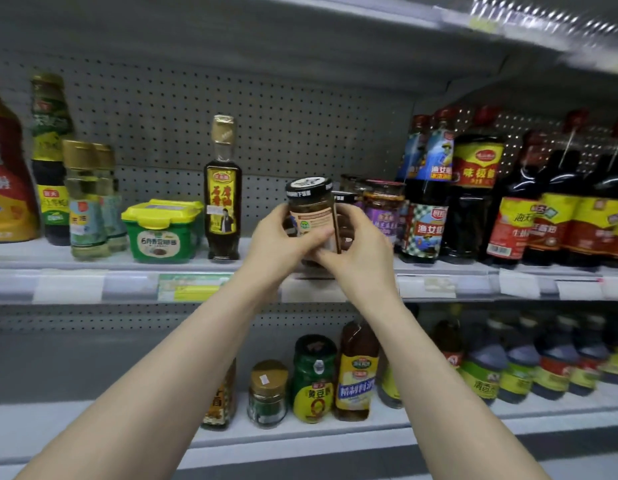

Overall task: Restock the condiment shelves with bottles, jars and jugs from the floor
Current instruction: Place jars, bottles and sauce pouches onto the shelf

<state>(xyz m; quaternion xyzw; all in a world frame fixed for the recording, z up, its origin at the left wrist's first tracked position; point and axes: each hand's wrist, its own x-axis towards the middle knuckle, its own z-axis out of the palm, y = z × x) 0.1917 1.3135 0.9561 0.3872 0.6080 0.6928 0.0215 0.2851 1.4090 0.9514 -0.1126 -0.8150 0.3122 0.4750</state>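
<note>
The jar is at the front of the middle shelf, gripped between the left hand and the right hand. Left of the jar stands a lone bottle, a tub farther left. Behind the jar to its right stand other jars, then a row of bottles. Below the jar runs the lower shelf.
</note>
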